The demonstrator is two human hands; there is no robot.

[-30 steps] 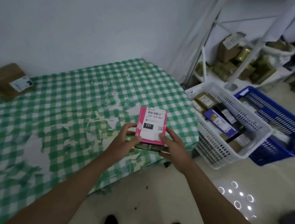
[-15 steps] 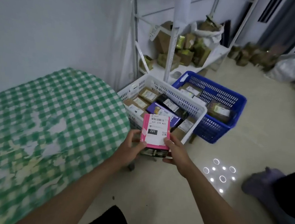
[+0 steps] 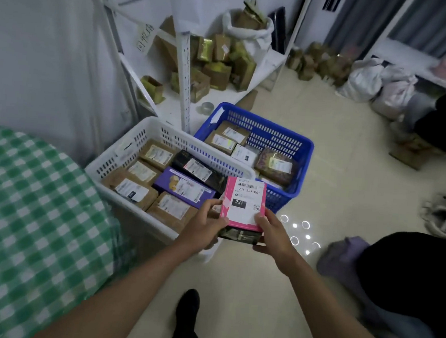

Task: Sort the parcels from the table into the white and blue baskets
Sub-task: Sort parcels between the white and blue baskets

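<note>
A pink parcel (image 3: 243,202) with a white label reading 231 is held upright between both hands, with a dark parcel (image 3: 239,235) under it. My left hand (image 3: 203,231) grips their left edge and my right hand (image 3: 271,235) grips the right edge. They hover at the near right corner of the white basket (image 3: 150,133), which holds several brown, black and purple parcels. Behind it stands the blue basket (image 3: 301,153) with several labelled parcels inside. The table with the green checked cloth (image 3: 33,220) lies at the left.
A white metal rack (image 3: 183,67) with brown and gold boxes stands behind the baskets. Sacks (image 3: 378,85) and boxes line the far wall. A person's dark clothing and lilac shoe (image 3: 343,255) are at the right. My own dark shoe (image 3: 188,307) shows below.
The view has swung right from the table to the baskets. Both hands carried the pink parcel and the dark one from above the table edge to the white basket's near corner.
</note>
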